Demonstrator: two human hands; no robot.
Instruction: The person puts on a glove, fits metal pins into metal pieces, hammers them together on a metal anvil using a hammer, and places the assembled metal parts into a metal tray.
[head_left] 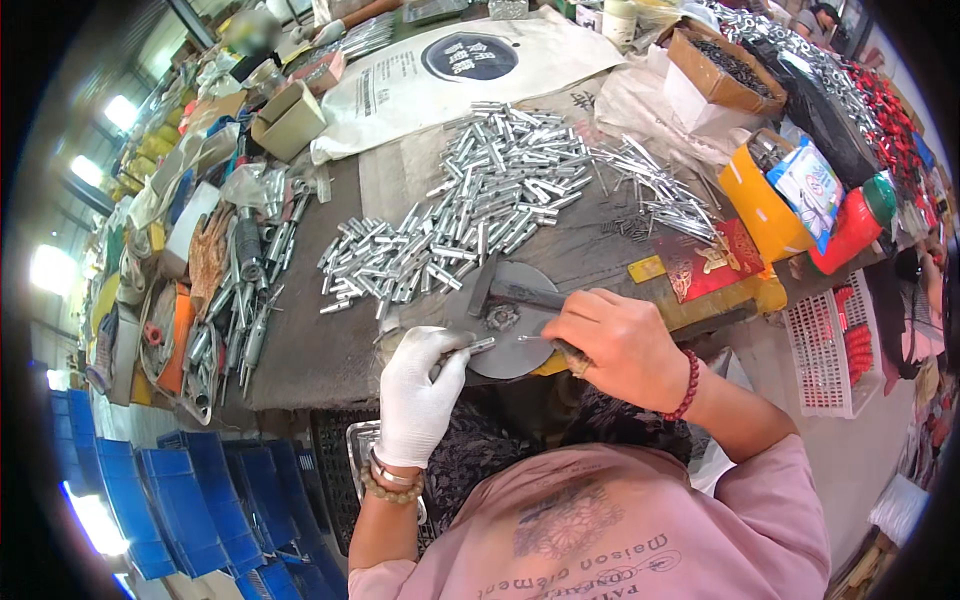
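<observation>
My left hand (415, 385), in a white glove, is closed around a short silver metal tube (482, 346) whose end sticks out to the right. Facing it, my bare right hand (620, 345) pinches a thin metal pin (529, 338), its tip pointing toward the tube but apart from it. A hammer (520, 291) lies over a round grey metal plate (510, 362), and its handle runs under my right hand; whether the palm grips it is hidden. Beyond the plate spreads a large heap of silver metal tubes (500, 180).
Long thin rods (660, 190) lie right of the heap, near a red packet (712, 262) and a yellow box (765, 205). Tools (240, 290) crowd the left edge. A cardboard box (725, 70) of small dark parts stands back right. Blue bins (180, 500) sit below left.
</observation>
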